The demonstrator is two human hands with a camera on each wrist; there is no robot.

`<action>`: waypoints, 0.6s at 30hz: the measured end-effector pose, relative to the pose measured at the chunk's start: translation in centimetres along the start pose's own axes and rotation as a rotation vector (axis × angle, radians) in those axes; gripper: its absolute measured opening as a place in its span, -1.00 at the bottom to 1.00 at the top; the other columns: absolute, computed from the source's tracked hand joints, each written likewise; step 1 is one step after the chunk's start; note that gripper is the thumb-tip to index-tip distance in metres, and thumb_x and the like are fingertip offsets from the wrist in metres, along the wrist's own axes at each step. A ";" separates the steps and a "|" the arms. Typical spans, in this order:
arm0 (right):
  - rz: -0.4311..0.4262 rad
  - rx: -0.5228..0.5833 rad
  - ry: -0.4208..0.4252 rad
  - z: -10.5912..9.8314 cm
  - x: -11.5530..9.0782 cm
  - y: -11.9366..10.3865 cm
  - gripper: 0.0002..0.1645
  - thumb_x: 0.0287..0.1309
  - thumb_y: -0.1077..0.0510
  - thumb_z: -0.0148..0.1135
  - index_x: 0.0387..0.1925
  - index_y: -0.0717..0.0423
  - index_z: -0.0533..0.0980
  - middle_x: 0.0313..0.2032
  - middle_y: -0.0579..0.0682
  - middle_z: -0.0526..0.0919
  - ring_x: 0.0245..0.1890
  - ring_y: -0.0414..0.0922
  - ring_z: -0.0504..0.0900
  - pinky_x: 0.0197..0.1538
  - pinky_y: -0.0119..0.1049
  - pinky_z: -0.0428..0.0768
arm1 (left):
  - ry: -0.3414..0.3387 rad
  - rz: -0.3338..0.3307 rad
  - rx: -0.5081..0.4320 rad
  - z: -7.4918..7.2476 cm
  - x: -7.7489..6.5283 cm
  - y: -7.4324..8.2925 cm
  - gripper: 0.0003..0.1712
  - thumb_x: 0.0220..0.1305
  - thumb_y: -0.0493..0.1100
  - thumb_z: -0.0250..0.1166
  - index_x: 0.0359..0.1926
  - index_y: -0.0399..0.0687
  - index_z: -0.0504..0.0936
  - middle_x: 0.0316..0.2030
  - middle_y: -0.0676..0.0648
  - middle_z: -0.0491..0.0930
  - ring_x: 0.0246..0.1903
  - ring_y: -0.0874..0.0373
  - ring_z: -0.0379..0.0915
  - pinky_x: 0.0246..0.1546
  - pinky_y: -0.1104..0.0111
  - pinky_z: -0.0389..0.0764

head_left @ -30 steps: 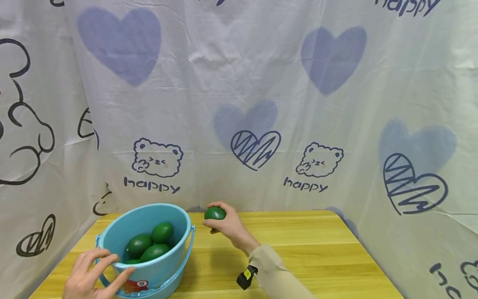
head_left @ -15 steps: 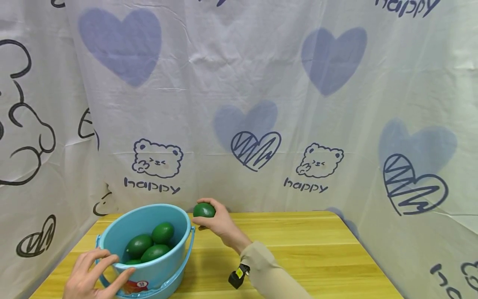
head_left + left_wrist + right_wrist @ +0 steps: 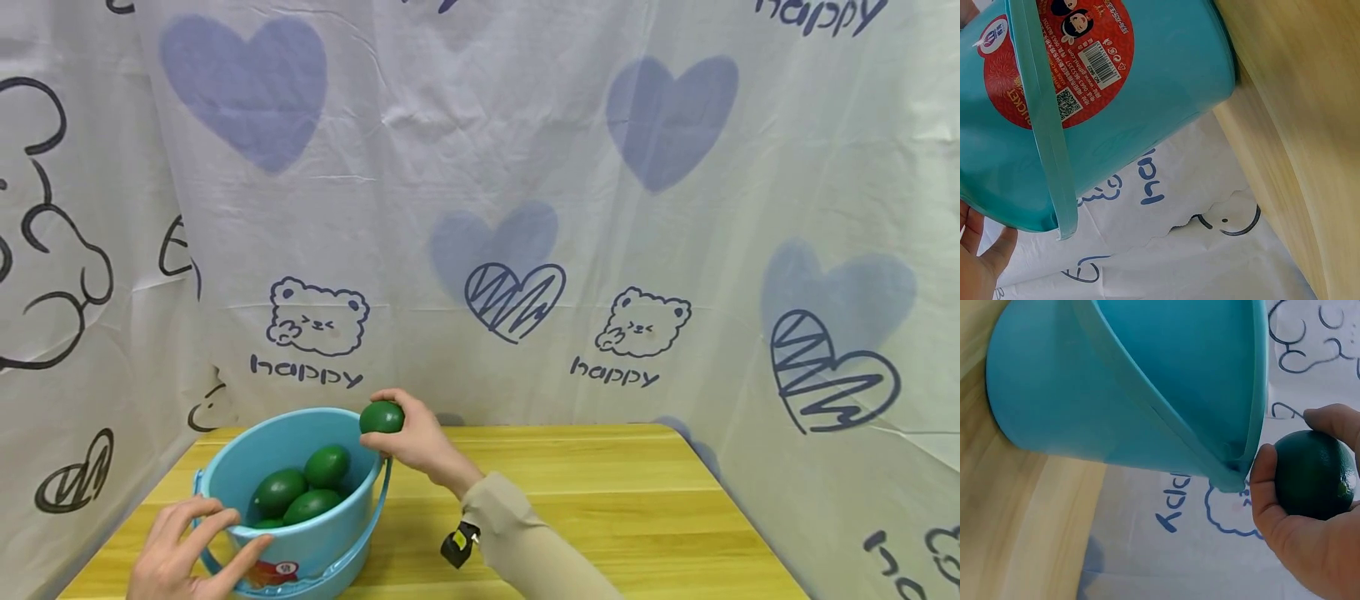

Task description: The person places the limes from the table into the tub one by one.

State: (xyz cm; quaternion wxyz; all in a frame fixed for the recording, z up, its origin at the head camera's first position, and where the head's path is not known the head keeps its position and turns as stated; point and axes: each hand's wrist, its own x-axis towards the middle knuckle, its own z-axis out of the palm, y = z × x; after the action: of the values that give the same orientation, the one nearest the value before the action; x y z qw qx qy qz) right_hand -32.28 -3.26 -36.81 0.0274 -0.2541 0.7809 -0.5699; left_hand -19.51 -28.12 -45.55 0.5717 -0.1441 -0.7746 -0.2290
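A light-blue bucket (image 3: 330,533) stands at the left of the table, with several dark green avocados (image 3: 326,467) lying inside. My left hand (image 3: 180,546) grips the near left part of its rim, fingers over the edge and thumb on the outer wall. In the left wrist view, fingers and thumb (image 3: 999,253) show at the bucket's rim. My right hand (image 3: 416,437) holds one more avocado (image 3: 382,417) between thumb and fingers, up at the bucket's right rim. From the right wrist, that avocado (image 3: 1313,475) appears just outside the rim (image 3: 1260,381).
The wood-grain table (image 3: 585,500) stretches to the right of the bucket. A white cloth (image 3: 465,150) printed with hearts and bears hangs behind and at both sides. The bucket's blue handle (image 3: 381,508) hangs down along its side. A small black device (image 3: 459,543) sits on the right wrist.
My right hand has moved left and slightly up with the avocado, from over the table to the bucket's right rim. The left hand and the bucket have stayed put.
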 end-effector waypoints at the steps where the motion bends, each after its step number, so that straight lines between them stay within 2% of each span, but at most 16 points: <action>1: -0.004 -0.038 0.000 0.1 0.0 -0.2 -0.34 0.03 0.10 0.45 0.20 -0.06 0.44 0.01 0.03 0.53 -0.22 -0.11 0.56 -0.29 -0.30 0.66 | 0.001 0.003 -0.002 0.0 0.0 0.0 -0.32 -0.26 0.38 0.55 -0.47 -0.15 0.66 -0.36 -0.17 0.55 -0.25 0.06 0.29 0.03 0.71 0.15; 7: -0.048 -0.300 0.019 1.0 0.4 -1.4 -0.38 -0.01 0.02 0.49 0.13 -0.09 0.49 -0.03 -0.05 0.59 -0.25 -0.22 0.53 -0.29 -0.39 0.59 | -0.040 -0.016 0.015 -0.2 0.1 0.2 -0.36 -0.37 0.26 0.64 -0.46 -0.15 0.66 -0.35 -0.16 0.54 -0.24 0.06 0.29 0.04 0.72 0.12; 11: -0.071 -0.429 0.019 1.5 0.6 -1.9 -0.36 -0.03 -0.04 0.52 0.11 -0.05 0.50 -0.03 -0.06 0.59 -0.21 -0.24 0.52 -0.26 -0.45 0.55 | -0.032 -0.013 0.011 -0.1 0.1 0.2 -0.37 -0.40 0.23 0.66 -0.46 -0.16 0.67 -0.34 -0.17 0.55 -0.23 0.07 0.29 0.05 0.72 0.13; 18: -0.011 -0.380 -0.012 1.7 0.3 -1.9 -0.43 -0.01 -0.08 0.51 0.06 -0.06 0.56 0.08 -0.05 0.54 0.04 -0.06 0.60 -0.17 -0.35 0.63 | 0.036 0.034 -0.011 0.3 0.1 -0.1 -0.24 -0.14 0.50 0.41 -0.49 -0.17 0.66 -0.38 -0.18 0.54 -0.29 0.01 0.31 0.06 0.71 0.14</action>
State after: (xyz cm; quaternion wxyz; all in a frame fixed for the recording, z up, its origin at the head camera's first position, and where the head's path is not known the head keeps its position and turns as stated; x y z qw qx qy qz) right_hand -31.28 -5.28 -35.58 -0.0193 -0.2624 0.8729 -0.4108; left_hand -19.88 -28.07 -45.60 0.5885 -0.1565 -0.7603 -0.2261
